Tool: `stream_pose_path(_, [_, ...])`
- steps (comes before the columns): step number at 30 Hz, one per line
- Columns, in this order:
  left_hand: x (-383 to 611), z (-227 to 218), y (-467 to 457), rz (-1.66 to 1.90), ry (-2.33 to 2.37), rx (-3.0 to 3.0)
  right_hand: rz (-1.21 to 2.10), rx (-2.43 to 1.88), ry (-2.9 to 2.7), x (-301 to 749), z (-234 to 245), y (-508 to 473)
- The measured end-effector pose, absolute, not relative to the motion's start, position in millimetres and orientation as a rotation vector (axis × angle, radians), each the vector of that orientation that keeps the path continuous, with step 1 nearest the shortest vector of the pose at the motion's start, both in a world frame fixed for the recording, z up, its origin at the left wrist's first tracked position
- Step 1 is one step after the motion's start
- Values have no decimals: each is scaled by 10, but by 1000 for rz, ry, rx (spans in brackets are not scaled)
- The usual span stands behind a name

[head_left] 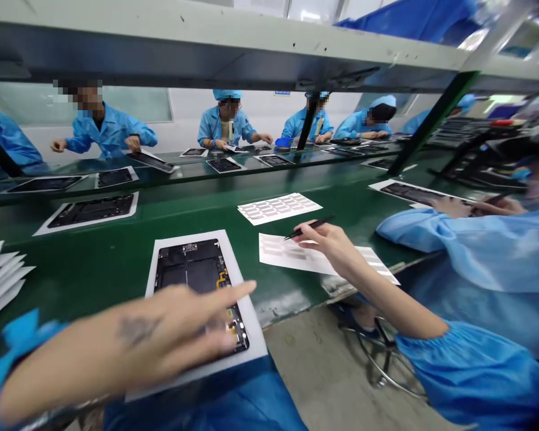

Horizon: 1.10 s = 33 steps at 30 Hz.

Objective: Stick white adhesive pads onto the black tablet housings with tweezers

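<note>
My left hand (175, 332) hovers low over an opened tablet housing (193, 266), its index finger stretched out past the housing's right edge; it holds nothing that I can see. Dark inside, with an orange flex cable, the housing lies on a white board (254, 335) at the bench's front edge. Part of it is hidden by that hand. To the right, black tweezers (317, 224) are pinched in my right hand (335, 245). Their tips point left, over a white sheet of grey stickers (273, 250). Whether the tips touch the sheet, I cannot tell.
Behind lies another sticker sheet (281, 208) on the green bench (206, 209). More housings on boards (92, 212) rest along the bench. Stacked white sheets (2, 281) sit left. A co-worker's sleeve (435, 239) is close on the right. A shelf (251, 51) spans overhead.
</note>
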State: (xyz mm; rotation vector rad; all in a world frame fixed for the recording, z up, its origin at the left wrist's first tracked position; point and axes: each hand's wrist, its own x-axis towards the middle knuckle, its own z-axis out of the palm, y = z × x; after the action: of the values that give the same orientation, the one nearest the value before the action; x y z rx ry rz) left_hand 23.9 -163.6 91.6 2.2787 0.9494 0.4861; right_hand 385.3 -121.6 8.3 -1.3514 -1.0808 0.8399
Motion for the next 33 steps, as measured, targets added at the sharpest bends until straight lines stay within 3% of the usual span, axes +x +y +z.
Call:
stream_pose_path(3, [727,910,-999,232,622,2458,909,-1404,-1168,3779,27,-1140])
stream_pose_path(7, [1295,404,-260,154,225,2812,932,-1507,-1202,3697,18,-1032])
stream_pose_path(12, [1478,-48,84,177,-68,2847,975,-1552,-1178,3736,6,-1022])
stream_pose_path(33, [1535,-234,95,309,-174,2951,1044,-1742,-1182,3731,39,-1051])
